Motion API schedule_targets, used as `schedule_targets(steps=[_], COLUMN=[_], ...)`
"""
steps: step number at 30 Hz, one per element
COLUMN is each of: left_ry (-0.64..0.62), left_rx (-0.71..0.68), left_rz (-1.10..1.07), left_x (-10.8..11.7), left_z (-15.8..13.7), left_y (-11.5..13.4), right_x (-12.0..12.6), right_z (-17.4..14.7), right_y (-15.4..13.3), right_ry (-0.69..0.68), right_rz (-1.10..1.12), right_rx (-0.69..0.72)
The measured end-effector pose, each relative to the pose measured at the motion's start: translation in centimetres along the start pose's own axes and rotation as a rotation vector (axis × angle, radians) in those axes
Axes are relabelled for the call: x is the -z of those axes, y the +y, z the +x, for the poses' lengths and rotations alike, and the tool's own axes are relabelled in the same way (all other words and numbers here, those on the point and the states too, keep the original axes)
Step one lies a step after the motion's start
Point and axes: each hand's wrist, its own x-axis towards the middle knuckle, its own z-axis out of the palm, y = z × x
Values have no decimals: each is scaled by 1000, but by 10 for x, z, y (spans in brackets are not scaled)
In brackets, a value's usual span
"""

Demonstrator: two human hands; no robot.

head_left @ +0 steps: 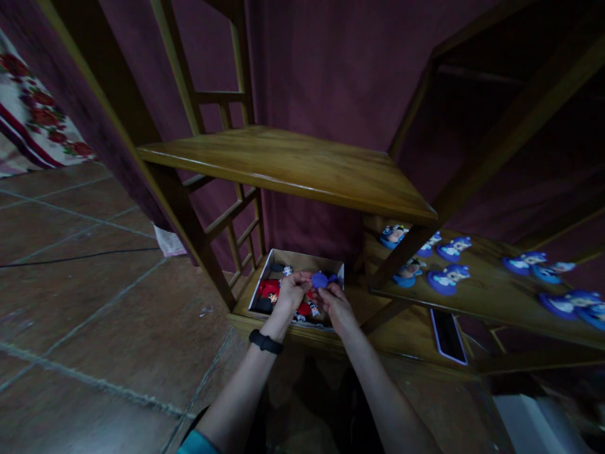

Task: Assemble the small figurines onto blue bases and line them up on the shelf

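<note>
Over a shallow white cardboard box, my left hand and my right hand pinch a small purple figurine between them. Its flat, round base faces up toward me, and most of its body is hidden by my fingers. Inside the box lie red figurines with black and white parts, some of them under my hands. A black band circles my left wrist.
The box stands on the low wooden shelf, beneath a wooden board. To the right, several purple figurines and blue-based figurines stand on a higher shelf. A phone lies below them. Slanting posts divide the rack.
</note>
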Motion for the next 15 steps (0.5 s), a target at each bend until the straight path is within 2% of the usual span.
schedule_targets(steps=[8, 15], left_ry=[8, 33], left_rx=[-32, -5], left_rz=[-21, -37], left_x=[-1, 1], left_z=[0, 2], left_y=[1, -3], right_x=[2, 2], right_z=[0, 7], right_y=[2, 6], right_ry=[4, 47], right_rz=[-68, -250], right_rx=[-8, 94])
